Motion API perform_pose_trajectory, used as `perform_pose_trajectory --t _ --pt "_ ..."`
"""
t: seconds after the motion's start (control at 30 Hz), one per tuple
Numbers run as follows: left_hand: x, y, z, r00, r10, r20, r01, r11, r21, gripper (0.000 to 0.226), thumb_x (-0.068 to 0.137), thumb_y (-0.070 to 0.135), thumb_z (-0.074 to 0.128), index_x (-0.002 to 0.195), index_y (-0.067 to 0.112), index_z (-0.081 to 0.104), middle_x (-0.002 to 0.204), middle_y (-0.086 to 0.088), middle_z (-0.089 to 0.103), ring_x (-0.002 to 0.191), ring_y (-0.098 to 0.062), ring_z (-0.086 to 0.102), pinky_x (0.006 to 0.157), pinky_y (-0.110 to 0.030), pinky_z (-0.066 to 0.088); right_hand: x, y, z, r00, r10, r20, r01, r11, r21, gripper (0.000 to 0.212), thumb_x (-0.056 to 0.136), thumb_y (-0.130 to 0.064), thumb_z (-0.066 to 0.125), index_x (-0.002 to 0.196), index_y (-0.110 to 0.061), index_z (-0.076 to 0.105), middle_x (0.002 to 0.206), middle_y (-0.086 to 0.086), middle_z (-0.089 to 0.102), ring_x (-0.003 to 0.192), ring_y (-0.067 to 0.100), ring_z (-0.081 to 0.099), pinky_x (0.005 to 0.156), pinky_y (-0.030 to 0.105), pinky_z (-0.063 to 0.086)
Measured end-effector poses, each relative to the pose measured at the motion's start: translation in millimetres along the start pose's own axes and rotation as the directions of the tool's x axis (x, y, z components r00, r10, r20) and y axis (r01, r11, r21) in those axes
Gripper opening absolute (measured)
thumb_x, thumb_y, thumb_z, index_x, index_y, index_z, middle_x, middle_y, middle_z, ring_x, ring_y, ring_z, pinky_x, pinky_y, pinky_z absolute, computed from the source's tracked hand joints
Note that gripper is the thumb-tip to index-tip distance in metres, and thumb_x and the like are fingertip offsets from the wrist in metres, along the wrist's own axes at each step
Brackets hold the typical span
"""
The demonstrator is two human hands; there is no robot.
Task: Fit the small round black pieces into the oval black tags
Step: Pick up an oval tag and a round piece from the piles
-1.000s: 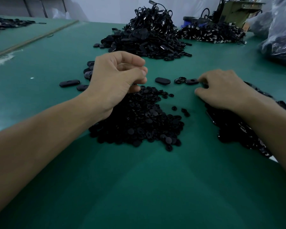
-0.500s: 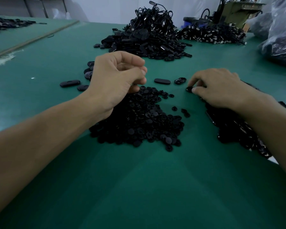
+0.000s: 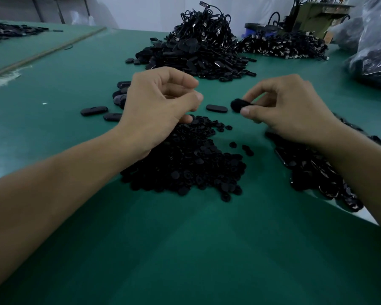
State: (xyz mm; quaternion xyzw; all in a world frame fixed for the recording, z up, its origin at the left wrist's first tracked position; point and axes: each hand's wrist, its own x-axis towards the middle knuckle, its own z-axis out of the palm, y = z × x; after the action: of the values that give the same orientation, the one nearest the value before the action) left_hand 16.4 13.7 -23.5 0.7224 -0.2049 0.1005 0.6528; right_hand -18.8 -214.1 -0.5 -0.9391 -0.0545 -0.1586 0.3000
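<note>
My right grip (image 3: 288,111) pinches an oval tag (image 3: 239,105); left grip (image 3: 161,102), nine o'clock of it, is curled, and I can't tell what's inside. An off-centre push could send a piece skipping into the round-piece pile (image 3: 185,164).

place: assembly workshop | cues: green worktable (image 3: 185,249), bulk heaps of black parts (image 3: 198,51)

Green-topped worktable (image 3: 53,194), pale wall (image 3: 141,9) behind, olive-green machine (image 3: 312,16) far right, dim even light
</note>
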Motion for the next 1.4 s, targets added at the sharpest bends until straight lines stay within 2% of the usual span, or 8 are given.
perform_pose_trajectory --t 0.2,0.43,0.67,0.9,1.0,1.1,1.2,1.4 --pt "-4.3 1.4 3.1 0.993 0.038 0.108 -0.046 0.996 0.080 0.012 0.084 0.013 0.081 0.091 0.021 0.075 0.080 0.001 0.078 0.074 -0.016 0.074 0.066 -0.026 0.060 -9.8 -22.3 10.0 0.980 -0.147 0.131 0.077 0.899 0.432 0.027 0.091 -0.002 0.069 0.103 -0.025 0.075 0.084 -0.006 0.078 0.074 0.003 0.070 0.063 0.014 0.049" --pt "-3.2 2.1 2.6 0.984 0.054 0.172 -0.060 0.998 0.031 0.017 0.089 0.004 0.073 0.095 0.020 0.072 0.077 -0.002 0.077 0.071 -0.014 0.073 0.065 -0.025 0.060 -11.8 -26.4 12.7 0.982 -0.142 0.127 0.071 0.893 0.445 0.028 0.093 -0.004 0.067 0.104 -0.028 0.073 0.088 0.003 0.078 0.072 0.005 0.069 0.062 0.015 0.049" --pt "-2.3 0.7 4.6 0.989 0.070 0.133 -0.063 0.997 -0.053 0.008 0.090 0.008 0.074 0.095 0.015 0.072 0.078 -0.006 0.076 0.070 -0.015 0.073 0.064 -0.024 0.058 -13.3 -27.4 15.4 0.997 -0.020 0.070 -0.013 0.901 0.434 0.009 0.088 -0.012 0.074 0.086 -0.021 0.073 0.066 -0.006 0.071 0.063 0.001 0.063 0.057 0.012 0.046" --pt "-2.8 -0.2 6.0 0.978 0.095 0.183 -0.094 0.995 -0.011 0.018 0.084 0.012 0.080 0.099 0.015 0.073 0.089 -0.004 0.079 0.081 -0.015 0.075 0.073 -0.028 0.061 -16.3 -36.0 20.0 0.969 0.042 0.244 -0.211 0.658 0.723 0.008 0.091 0.002 0.065 0.092 -0.005 0.068 0.076 0.005 0.074 0.069 0.013 0.071 0.063 0.019 0.054" --pt "-2.5 -0.6 5.6 0.979 0.092 0.179 -0.096 0.995 0.013 0.011 0.086 0.009 0.078 0.092 0.017 0.073 0.082 -0.003 0.077 0.073 -0.015 0.074 0.066 -0.025 0.059 -16.3 -35.0 18.9 0.978 0.036 0.206 -0.158 0.770 0.618 0.014 0.094 -0.001 0.063 0.091 -0.010 0.072 0.079 0.005 0.077 0.070 0.013 0.073 0.064 0.019 0.057" --pt "-1.6 -0.9 5.6 0.985 0.093 0.143 -0.099 0.994 0.039 0.014 0.089 0.008 0.075 0.088 0.021 0.072 0.072 0.003 0.073 0.067 -0.013 0.071 0.062 -0.024 0.058 -14.3 -26.2 17.8 0.999 -0.013 0.036 0.006 0.980 0.201 0.013 0.092 -0.010 0.067 0.093 -0.020 0.074 0.072 -0.006 0.074 0.065 -0.003 0.068 0.060 0.007 0.047" --pt "0.4 -1.8 5.0 0.991 0.097 0.092 -0.103 0.992 0.068 0.014 0.094 0.008 0.069 0.094 0.021 0.072 0.079 0.004 0.073 0.073 -0.012 0.073 0.067 -0.024 0.060 -13.0 -19.4 11.7 0.996 -0.056 0.063 0.059 0.997 -0.057 0.004 0.087 -0.024 0.075 0.086 -0.027 0.077 0.065 -0.016 0.068 0.064 -0.015 0.060 0.058 -0.001 0.039" --pt "1.0 -1.5 3.9 0.993 0.062 0.100 -0.069 0.995 0.072 0.017 0.096 0.007 0.065 0.101 0.021 0.073 0.088 0.003 0.072 0.083 -0.011 0.073 0.070 -0.023 0.061 -10.3 -14.3 1.9 0.954 0.009 0.299 0.033 0.990 -0.135 0.010 0.078 -0.039 0.081 0.078 -0.031 0.077 0.067 -0.017 0.070 0.064 -0.013 0.060 0.055 0.000 0.038"
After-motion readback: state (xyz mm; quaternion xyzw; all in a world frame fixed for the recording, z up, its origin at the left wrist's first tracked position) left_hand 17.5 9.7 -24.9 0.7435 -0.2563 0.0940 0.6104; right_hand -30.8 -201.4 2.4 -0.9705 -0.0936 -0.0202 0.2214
